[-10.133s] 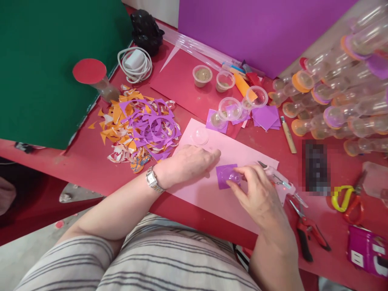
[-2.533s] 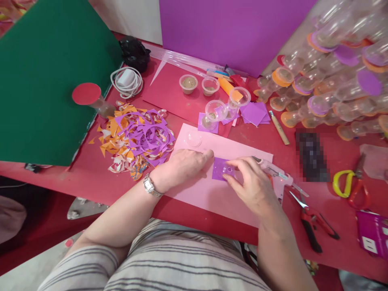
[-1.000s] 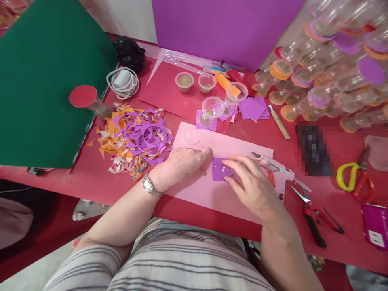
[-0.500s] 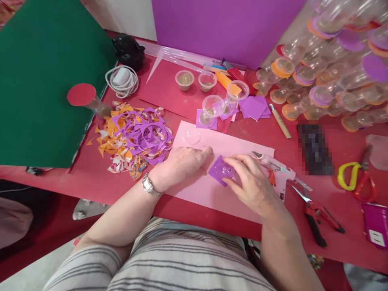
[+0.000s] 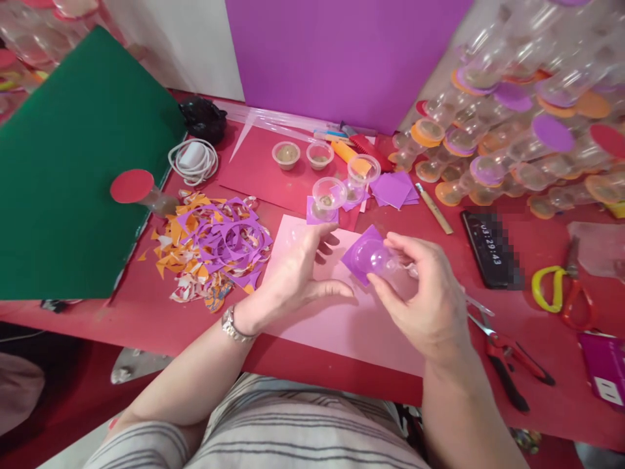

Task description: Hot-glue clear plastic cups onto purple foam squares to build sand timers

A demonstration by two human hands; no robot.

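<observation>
My right hand holds a clear plastic cup between thumb and fingers, tilted, with a square of purple foam or card against its wide rim. Just left of it is my left hand, thumb and fingers spread, touching nothing that I can make out. Both hands are over a pink sheet. A clear round plastic piece on the sheet is partly behind my left hand. Beyond the sheet, another clear cup piece stands on a purple square.
Purple and orange scraps are heaped on the left. Purple squares and a wooden-handled knife lie behind. Red-handled snips, scissors and a phone lie right, below stacked clear cup pieces.
My right hand has lifted the cup and purple square off the pink sheet and tilted them. My left hand has turned and spread its fingers. The view has shifted slightly.
</observation>
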